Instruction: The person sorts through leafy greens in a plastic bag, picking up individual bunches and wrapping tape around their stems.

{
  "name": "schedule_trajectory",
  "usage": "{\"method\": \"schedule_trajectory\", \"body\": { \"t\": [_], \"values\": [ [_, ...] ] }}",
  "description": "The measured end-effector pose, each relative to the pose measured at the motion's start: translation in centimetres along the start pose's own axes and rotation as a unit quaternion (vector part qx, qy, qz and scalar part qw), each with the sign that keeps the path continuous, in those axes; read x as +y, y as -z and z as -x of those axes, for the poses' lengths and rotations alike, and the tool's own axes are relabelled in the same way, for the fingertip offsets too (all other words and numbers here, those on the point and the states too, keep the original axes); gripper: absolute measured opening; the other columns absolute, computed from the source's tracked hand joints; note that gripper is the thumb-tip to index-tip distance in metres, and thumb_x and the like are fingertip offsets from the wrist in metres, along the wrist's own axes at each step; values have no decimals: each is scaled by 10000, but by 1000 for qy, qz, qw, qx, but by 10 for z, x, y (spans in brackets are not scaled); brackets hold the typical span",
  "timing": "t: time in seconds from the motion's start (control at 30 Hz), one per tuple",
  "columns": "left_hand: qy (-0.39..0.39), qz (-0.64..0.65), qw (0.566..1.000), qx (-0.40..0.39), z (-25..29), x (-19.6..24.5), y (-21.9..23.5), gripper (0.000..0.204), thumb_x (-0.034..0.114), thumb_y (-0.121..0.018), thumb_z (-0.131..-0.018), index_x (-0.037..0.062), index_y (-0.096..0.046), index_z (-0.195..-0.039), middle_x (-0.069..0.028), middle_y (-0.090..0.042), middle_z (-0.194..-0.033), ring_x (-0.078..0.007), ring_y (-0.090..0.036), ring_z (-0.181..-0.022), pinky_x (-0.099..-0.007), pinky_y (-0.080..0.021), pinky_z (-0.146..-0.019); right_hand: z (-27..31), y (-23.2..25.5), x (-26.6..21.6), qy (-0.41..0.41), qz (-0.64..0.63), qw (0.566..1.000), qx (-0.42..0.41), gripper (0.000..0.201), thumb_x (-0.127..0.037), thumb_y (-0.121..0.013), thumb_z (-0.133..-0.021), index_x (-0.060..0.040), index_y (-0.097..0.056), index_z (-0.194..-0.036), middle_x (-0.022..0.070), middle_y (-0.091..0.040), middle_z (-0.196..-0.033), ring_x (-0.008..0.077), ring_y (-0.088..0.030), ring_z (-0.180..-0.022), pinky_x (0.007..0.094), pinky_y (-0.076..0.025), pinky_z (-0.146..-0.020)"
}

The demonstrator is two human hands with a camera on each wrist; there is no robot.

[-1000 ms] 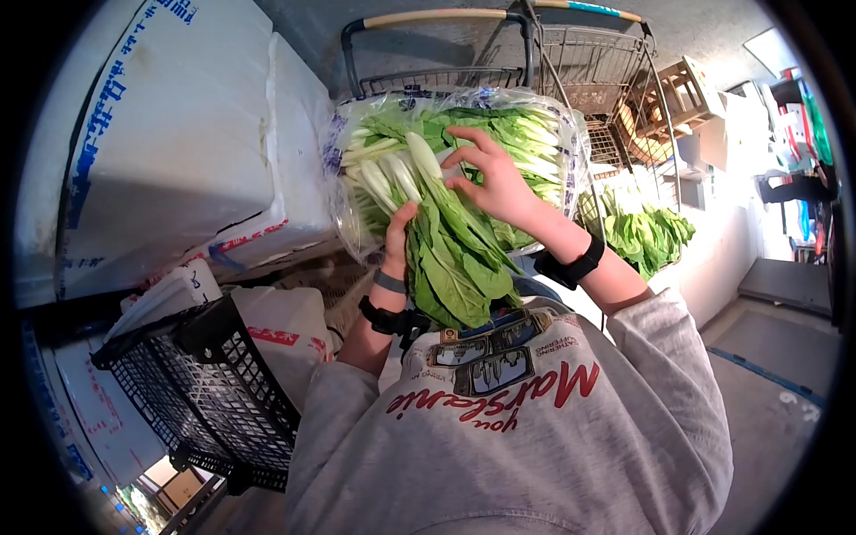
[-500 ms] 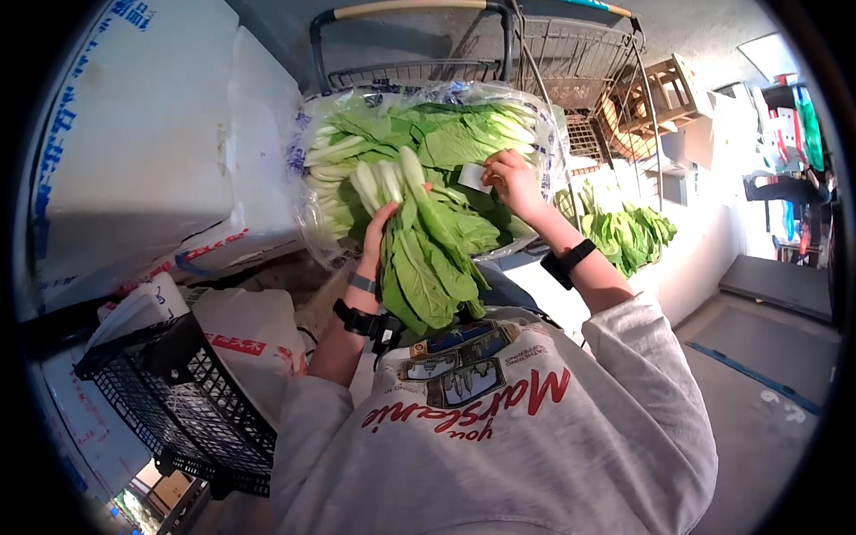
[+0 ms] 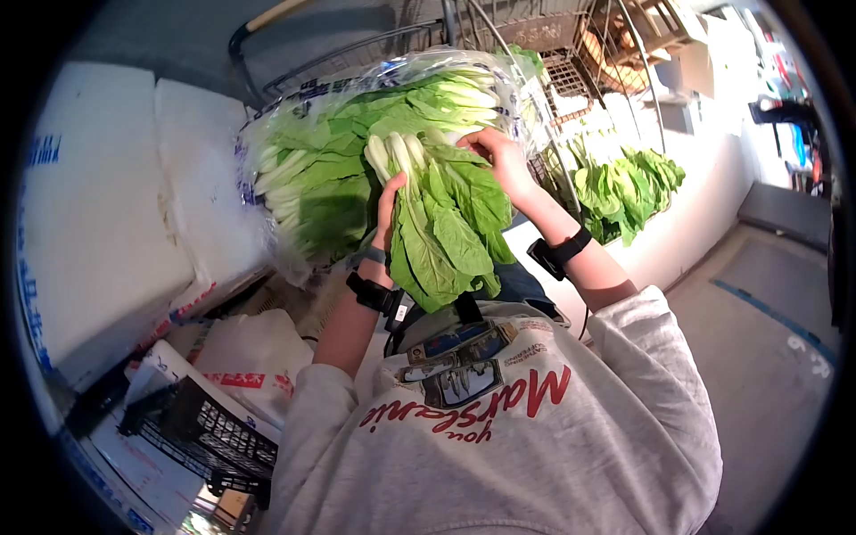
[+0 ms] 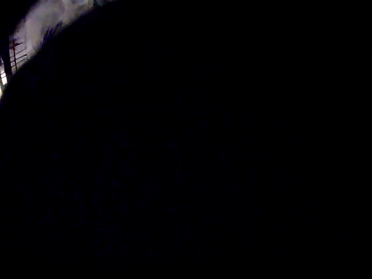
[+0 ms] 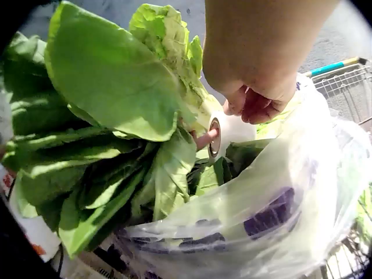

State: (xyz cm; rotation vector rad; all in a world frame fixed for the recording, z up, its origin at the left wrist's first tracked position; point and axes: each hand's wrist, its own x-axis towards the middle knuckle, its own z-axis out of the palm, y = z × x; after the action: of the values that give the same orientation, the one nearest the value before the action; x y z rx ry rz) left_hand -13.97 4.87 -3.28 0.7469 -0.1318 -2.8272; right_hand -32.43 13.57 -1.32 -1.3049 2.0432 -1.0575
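Note:
My left hand (image 3: 390,203) grips a bunch of leafy greens (image 3: 443,234) near its white stems, the leaves hanging toward my body. In the right wrist view a left finger (image 5: 206,139) pokes into the core of a white roll of tape (image 5: 237,131) behind the leaves. At the roll's upper edge my right hand (image 3: 502,167) pinches the tape, fingers curled. Under both hands more greens (image 3: 330,147) fill a clear plastic bag (image 3: 267,227) with purple print. The left wrist view is almost wholly dark and hides that hand's work.
White foam boxes (image 3: 102,214) stand at the left, above a black plastic crate (image 3: 201,423) and a white bag (image 3: 245,352). A wire cart (image 3: 348,43) is behind the bagged greens. At the right, more greens (image 3: 629,183) sit beside a wire basket (image 3: 571,85).
The right hand has come from open fingers over the stems to a pinch on the white tape, now close beside the bunch. The left hand keeps its grip. The head view has shifted.

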Motion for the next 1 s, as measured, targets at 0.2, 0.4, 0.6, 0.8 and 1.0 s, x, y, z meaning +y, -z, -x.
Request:
{"method": "schedule_trajectory", "body": {
  "t": [0.2,0.4,0.6,0.8,1.0],
  "values": [
    [8,-12,1000,9,-11,-4,8,623,432,-489,-826,20,-401,-1284,-166,-525,-1195,-297,-541,-1057,-436,-441,-914,3,-8,7,87,-3,995,41,173,-72,-623,-717,-41,-612,-887,120,-574,-780,295,-579,-742,350,-469,-650],
    [-26,-99,994,41,-18,-4,25,648,451,-491,-816,-1,-404,-1272,-186,-529,-1174,-315,-548,-1041,-445,-457,-893,-6,-7,20,121,118,985,42,196,-69,-651,-636,-95,-644,-830,66,-592,-705,265,-569,-718,350,-459,-676],
    [-39,-94,993,54,-22,-2,36,498,277,-551,-842,-60,-456,-1197,-180,-584,-1076,-287,-607,-935,-395,-508,-833,-12,2,17,-63,52,996,-20,81,-94,-643,-663,-124,-669,-734,52,-648,-728,260,-564,-763,357,-462,-724],
    [16,-36,999,24,-28,2,32,537,290,-574,-834,-47,-424,-1223,-176,-570,-1114,-294,-598,-959,-416,-498,-860,-2,1,-1,16,77,996,-49,56,-49,-566,-696,-86,-573,-737,52,-590,-813,273,-536,-850,394,-401,-733],
    [-66,-98,990,81,-37,-1,66,359,299,-530,-879,17,-551,-1100,-84,-612,-994,-186,-601,-837,-311,-501,-755,9,-3,8,65,56,996,-14,72,-83,-599,-759,-92,-609,-829,63,-595,-793,270,-542,-828,378,-404,-749]
  ]
}}
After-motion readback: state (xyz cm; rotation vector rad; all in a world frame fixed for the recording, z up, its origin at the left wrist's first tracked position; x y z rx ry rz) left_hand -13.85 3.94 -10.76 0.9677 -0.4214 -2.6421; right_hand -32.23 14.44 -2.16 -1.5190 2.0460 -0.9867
